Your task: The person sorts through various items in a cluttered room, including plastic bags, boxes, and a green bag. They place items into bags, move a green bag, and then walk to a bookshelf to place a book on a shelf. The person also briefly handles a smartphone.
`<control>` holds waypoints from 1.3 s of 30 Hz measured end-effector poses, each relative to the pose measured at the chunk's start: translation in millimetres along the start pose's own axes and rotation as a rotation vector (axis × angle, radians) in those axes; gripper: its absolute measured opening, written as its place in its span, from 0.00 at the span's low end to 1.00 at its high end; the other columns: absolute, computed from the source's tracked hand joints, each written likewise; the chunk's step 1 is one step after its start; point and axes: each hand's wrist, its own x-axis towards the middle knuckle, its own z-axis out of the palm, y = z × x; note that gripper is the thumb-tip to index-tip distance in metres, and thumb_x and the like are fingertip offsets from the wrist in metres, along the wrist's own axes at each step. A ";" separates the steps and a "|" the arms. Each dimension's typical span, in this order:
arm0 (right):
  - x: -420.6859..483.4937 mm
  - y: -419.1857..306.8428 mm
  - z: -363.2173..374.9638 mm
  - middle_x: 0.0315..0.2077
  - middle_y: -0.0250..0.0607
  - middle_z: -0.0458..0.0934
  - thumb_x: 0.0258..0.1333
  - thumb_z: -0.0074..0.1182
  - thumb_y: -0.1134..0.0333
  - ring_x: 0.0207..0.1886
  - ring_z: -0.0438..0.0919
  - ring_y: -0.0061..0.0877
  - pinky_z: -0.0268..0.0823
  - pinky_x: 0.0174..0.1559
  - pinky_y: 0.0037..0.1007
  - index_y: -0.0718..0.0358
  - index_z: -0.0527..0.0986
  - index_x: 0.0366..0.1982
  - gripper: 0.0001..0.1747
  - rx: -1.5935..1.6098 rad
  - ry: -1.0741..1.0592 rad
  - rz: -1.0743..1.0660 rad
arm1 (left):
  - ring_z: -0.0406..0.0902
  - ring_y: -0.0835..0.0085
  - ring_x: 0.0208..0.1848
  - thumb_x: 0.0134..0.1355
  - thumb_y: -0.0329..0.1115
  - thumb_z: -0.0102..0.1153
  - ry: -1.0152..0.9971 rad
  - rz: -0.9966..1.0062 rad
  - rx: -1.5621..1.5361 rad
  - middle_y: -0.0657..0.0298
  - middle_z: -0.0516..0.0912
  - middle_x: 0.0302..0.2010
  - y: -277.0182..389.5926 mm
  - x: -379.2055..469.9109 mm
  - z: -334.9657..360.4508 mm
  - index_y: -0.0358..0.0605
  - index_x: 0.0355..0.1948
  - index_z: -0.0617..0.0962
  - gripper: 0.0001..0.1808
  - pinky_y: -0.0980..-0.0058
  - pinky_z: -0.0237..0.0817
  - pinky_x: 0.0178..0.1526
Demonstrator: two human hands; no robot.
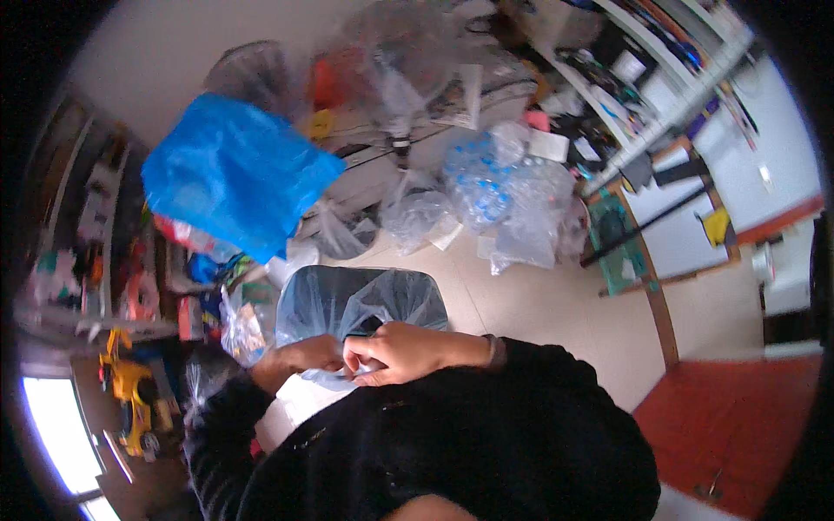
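Observation:
A bin [420, 286] stands in front of my body, lined with a thin clear plastic bag [326, 299]. My right hand [404, 352] is at the near rim, fingers curled and pinching the gathered edge of the bag. Close beside it, my left hand [303, 358] is closed on the same bag edge; its fingertips are blurred and partly hidden. A loose fold of the plastic hangs just below both hands, over a white surface [306, 400]. A small dark object [371, 325] shows just above my right hand; what it is I cannot tell.
A large blue plastic bag [228, 169] lies beyond the bin to the left. Bags of empty plastic bottles [488, 189] sit on the tiled floor [521, 306]. A yellow toy vehicle [133, 397] is at left, shelves [625, 98] at upper right, a red board [730, 423] at lower right.

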 end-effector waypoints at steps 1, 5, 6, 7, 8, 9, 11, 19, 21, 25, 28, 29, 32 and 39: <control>1.5 1.0 0.6 0.24 0.42 0.74 0.48 0.55 0.61 0.28 0.76 0.29 0.65 0.30 0.26 0.62 0.66 0.32 0.14 0.028 -0.005 -0.148 | 0.72 0.73 0.24 0.47 0.37 0.55 0.061 0.016 0.082 0.58 0.78 0.23 3.7 2.5 1.2 0.41 0.25 0.77 0.10 0.72 0.60 0.27; 24.4 33.8 7.0 0.28 0.38 0.73 0.52 0.51 0.62 0.34 0.73 0.22 0.65 0.37 0.25 0.63 0.67 0.35 0.13 0.453 0.208 -0.117 | 0.74 0.72 0.28 0.48 0.47 0.55 0.437 -0.012 0.048 0.56 0.80 0.28 12.8 -5.0 3.0 0.42 0.30 0.79 0.18 0.71 0.63 0.31; 33.6 47.5 9.9 0.29 0.36 0.73 0.54 0.49 0.61 0.34 0.73 0.21 0.64 0.38 0.24 0.63 0.67 0.37 0.13 0.376 0.248 -0.078 | 0.75 0.68 0.27 0.48 0.47 0.56 0.540 0.063 0.069 0.56 0.80 0.25 14.4 -10.7 5.9 0.42 0.28 0.79 0.17 0.69 0.63 0.31; 42.9 62.7 11.7 0.29 0.35 0.73 0.56 0.46 0.60 0.35 0.72 0.20 0.64 0.39 0.23 0.63 0.67 0.38 0.14 0.281 0.296 -0.045 | 0.75 0.62 0.26 0.47 0.47 0.57 0.615 0.007 0.171 0.58 0.79 0.23 16.1 -18.0 7.1 0.43 0.25 0.79 0.16 0.68 0.64 0.31; 50.7 76.3 15.8 0.32 0.35 0.73 0.58 0.42 0.56 0.35 0.72 0.23 0.64 0.39 0.23 0.63 0.67 0.40 0.17 0.320 0.142 0.065 | 0.74 0.65 0.23 0.46 0.43 0.57 0.744 -0.007 0.380 0.59 0.76 0.19 17.1 -25.6 10.8 0.43 0.21 0.77 0.13 0.68 0.64 0.31; 61.7 87.3 23.3 0.29 0.37 0.75 0.58 0.36 0.48 0.31 0.72 0.22 0.64 0.37 0.23 0.64 0.68 0.39 0.25 0.409 -0.030 0.175 | 0.73 0.67 0.20 0.44 0.39 0.57 0.887 0.007 0.637 0.61 0.74 0.15 18.7 -33.4 15.8 0.42 0.18 0.75 0.10 0.68 0.63 0.31; 75.5 102.9 23.5 0.24 0.40 0.76 0.55 0.30 0.39 0.27 0.73 0.21 0.65 0.33 0.22 0.66 0.69 0.38 0.34 0.651 -0.331 0.493 | 0.70 0.68 0.19 0.41 0.35 0.54 0.876 0.094 0.990 0.66 0.70 0.14 22.8 -42.9 31.7 0.46 0.14 0.71 0.07 0.67 0.63 0.35; 102.0 73.0 32.3 0.31 0.49 0.76 0.60 0.28 0.48 0.31 0.77 0.33 0.69 0.33 0.28 0.69 0.59 0.50 0.30 0.883 -0.864 0.568 | 0.66 0.81 0.18 0.45 0.32 0.53 1.405 0.128 1.477 0.71 0.68 0.16 18.9 -65.2 88.5 0.37 0.30 0.76 0.11 0.79 0.59 0.33; 98.7 65.3 40.7 0.36 0.49 0.75 0.61 0.30 0.54 0.36 0.77 0.33 0.69 0.37 0.28 0.69 0.59 0.50 0.26 1.061 -0.750 0.475 | 0.65 0.82 0.17 0.48 0.32 0.51 1.468 0.116 1.464 0.72 0.66 0.15 19.6 -65.1 96.8 0.37 0.32 0.76 0.11 0.80 0.58 0.30; 94.4 65.4 55.6 0.38 0.42 0.72 0.58 0.38 0.66 0.39 0.73 0.25 0.67 0.42 0.26 0.69 0.59 0.50 0.20 1.076 -0.506 0.526 | 0.65 0.82 0.17 0.49 0.33 0.50 1.531 0.083 1.466 0.72 0.66 0.15 18.7 -63.4 108.6 0.38 0.33 0.76 0.11 0.80 0.59 0.32; 100.9 71.3 59.9 0.33 0.36 0.72 0.52 0.45 0.74 0.35 0.73 0.21 0.66 0.42 0.24 0.65 0.65 0.45 0.16 1.429 -0.296 0.682 | 0.65 0.82 0.17 0.49 0.32 0.49 1.486 0.068 1.525 0.72 0.65 0.15 9.2 -64.4 113.6 0.39 0.33 0.76 0.11 0.80 0.59 0.32; 103.4 71.7 59.6 0.33 0.35 0.72 0.51 0.46 0.75 0.35 0.73 0.21 0.66 0.42 0.24 0.64 0.67 0.44 0.16 1.474 -0.274 0.695 | 0.66 0.81 0.18 0.49 0.32 0.49 1.428 0.056 1.508 0.72 0.64 0.15 5.1 -65.5 114.6 0.40 0.34 0.75 0.11 0.80 0.59 0.33; 110.0 62.4 53.9 0.19 0.29 0.69 0.49 0.50 0.72 0.25 0.69 0.19 0.62 0.37 0.25 0.59 0.70 0.34 0.08 1.590 -0.055 0.749 | 0.67 0.80 0.20 0.51 0.34 0.50 1.456 -0.008 1.324 0.72 0.63 0.15 0.4 -66.4 115.9 0.43 0.37 0.73 0.12 0.78 0.59 0.34; 125.0 4.5 -0.8 0.12 0.24 0.58 0.42 0.50 0.76 0.16 0.60 0.16 0.63 0.33 0.25 0.57 0.65 0.29 0.10 1.137 -0.212 0.373 | 0.73 0.67 0.38 0.48 0.33 0.54 1.770 -0.208 0.958 0.60 0.75 0.33 29.6 -111.9 99.0 0.46 0.40 0.70 0.16 0.67 0.59 0.46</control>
